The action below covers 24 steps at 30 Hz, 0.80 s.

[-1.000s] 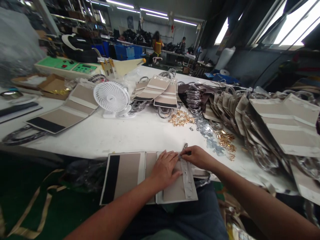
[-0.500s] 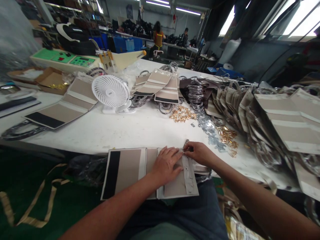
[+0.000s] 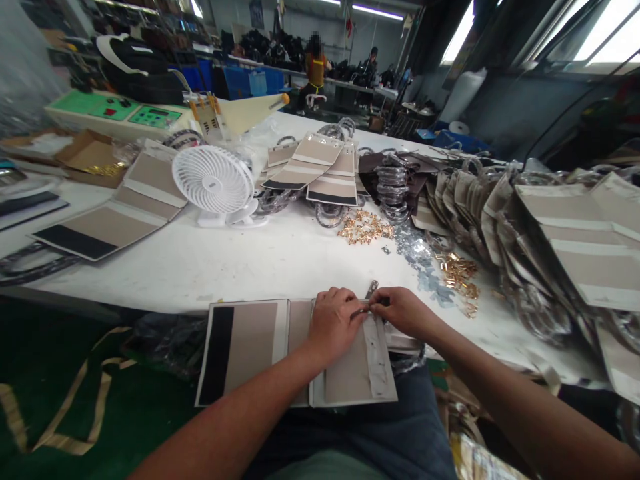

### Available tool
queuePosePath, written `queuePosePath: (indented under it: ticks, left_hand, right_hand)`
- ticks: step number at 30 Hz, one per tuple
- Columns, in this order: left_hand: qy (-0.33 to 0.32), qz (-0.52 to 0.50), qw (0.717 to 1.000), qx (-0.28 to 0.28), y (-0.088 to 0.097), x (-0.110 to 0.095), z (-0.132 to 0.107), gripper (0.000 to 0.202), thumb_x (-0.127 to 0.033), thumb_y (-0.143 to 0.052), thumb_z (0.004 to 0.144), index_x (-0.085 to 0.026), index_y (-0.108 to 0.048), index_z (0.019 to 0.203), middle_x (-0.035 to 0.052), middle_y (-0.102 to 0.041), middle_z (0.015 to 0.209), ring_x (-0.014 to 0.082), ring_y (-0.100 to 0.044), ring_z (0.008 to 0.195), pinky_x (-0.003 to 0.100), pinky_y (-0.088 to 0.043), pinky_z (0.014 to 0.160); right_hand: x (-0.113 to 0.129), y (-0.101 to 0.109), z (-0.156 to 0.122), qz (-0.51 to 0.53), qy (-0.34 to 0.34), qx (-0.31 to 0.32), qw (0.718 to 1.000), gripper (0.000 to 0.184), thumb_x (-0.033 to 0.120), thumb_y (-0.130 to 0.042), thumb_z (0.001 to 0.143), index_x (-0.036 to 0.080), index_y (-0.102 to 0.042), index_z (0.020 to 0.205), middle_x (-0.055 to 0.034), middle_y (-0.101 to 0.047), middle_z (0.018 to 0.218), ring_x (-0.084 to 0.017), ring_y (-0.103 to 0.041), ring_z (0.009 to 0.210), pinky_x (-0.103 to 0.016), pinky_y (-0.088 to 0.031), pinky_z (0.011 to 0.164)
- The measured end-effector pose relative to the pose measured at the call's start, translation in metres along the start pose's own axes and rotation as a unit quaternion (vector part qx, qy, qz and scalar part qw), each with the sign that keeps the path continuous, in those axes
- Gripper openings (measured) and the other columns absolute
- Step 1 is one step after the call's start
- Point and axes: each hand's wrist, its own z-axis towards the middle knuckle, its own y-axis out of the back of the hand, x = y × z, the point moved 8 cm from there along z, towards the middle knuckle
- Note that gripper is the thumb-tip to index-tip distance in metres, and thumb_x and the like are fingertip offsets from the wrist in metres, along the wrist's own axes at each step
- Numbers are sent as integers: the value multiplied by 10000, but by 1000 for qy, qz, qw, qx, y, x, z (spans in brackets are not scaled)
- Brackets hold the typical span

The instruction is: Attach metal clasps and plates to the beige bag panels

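Note:
A folded beige panel with a black stripe (image 3: 250, 340) lies at the table's near edge, over my lap. My left hand (image 3: 333, 325) sits bunched on its flap, fingertips meeting a small metal fitting (image 3: 371, 291). My right hand (image 3: 401, 312) pinches that fitting from the other side. Below both hands, a white strip (image 3: 376, 350) runs down the panel. The fitting's lower part is hidden by my fingers, so its exact kind is unclear.
On the white worktable (image 3: 280, 267) lie gold metal fittings (image 3: 364, 228), (image 3: 459, 277), stacked panels with handles (image 3: 575, 240), and a white clip fan (image 3: 213, 180). A machine with green controls (image 3: 115, 110) stands far left. A co-worker (image 3: 316, 73) sits far back.
My left hand has drawn up from flat on the panel to a bunched pinch near the fitting. The metal fitting stands more clearly above my fingers. The whole view has drifted slightly.

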Motion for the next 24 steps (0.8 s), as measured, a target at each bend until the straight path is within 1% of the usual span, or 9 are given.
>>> queuePosePath:
  ticks: [5,10,13,15,16,18,20,22,24]
  left_hand:
    - [5,-12,1000,-4,-2,3,1,35,-292,-804,914,-307,-795,944,4,-712,1068,249,-599,1067,443,-431,889]
    - [-1,-5,1000,5,-2,2,2,42,-305,-781,925,-305,-802,961,21,-707,1091,260,-597,1081,465,-439,903]
    - [-23,2,999,23,-1,0,4,67,-291,-748,944,-306,-805,977,29,-702,1098,258,-598,1076,469,-442,900]
    - [-38,8,998,39,-2,1,7,86,-270,-733,947,-309,-806,968,31,-704,1112,258,-602,1067,470,-444,895]
    - [-43,10,998,45,-2,2,9,91,-260,-737,939,-313,-807,960,30,-705,1140,260,-604,1072,473,-443,896]
    - [-43,7,998,52,-3,5,13,102,-246,-754,917,-324,-813,945,24,-708,1198,265,-608,1093,479,-441,904]
    - [-31,-4,998,54,-4,10,16,106,-244,-773,901,-334,-818,936,13,-726,1187,264,-614,1093,479,-436,906]
    - [-16,-19,998,58,-6,14,19,98,-252,-790,892,-339,-821,925,0,-750,1111,257,-621,1070,474,-432,899]
    - [-3,-31,998,62,-7,17,21,90,-263,-810,880,-344,-825,916,-9,-762,1069,253,-624,1057,469,-428,893]
  right_hand:
    - [-8,-2,-4,38,-22,18,999,209,235,-613,823,230,-800,916,2,-795,860,-191,-675,773,-288,-459,739]
    - [-8,-2,-8,-10,-12,-9,1000,171,227,-612,823,240,-771,881,-8,-783,845,-207,-680,788,-298,-460,727]
    - [-10,6,-4,-28,-10,-6,1000,150,236,-613,830,243,-762,847,-7,-777,824,-204,-682,772,-296,-464,714]
    - [-20,26,8,-42,-25,-34,998,162,281,-621,860,241,-778,868,-12,-786,839,-204,-694,785,-298,-476,735]
    - [-27,39,17,-62,-39,-59,996,191,313,-622,882,242,-795,921,-20,-797,882,-209,-703,813,-303,-483,757]
    - [-45,68,41,-117,-76,-114,984,284,378,-625,911,250,-810,1084,-46,-809,1014,-234,-717,907,-322,-494,807]
    - [-63,90,69,-156,-111,-144,971,387,414,-617,924,257,-785,1234,-76,-799,1136,-271,-716,1001,-349,-501,830]
    - [-79,100,96,-164,-138,-152,965,422,432,-621,915,257,-781,1265,-100,-791,1175,-305,-714,1029,-372,-509,812]
    - [-90,100,115,-164,-157,-151,962,396,439,-644,891,260,-812,1202,-112,-796,1148,-321,-720,999,-381,-512,777]
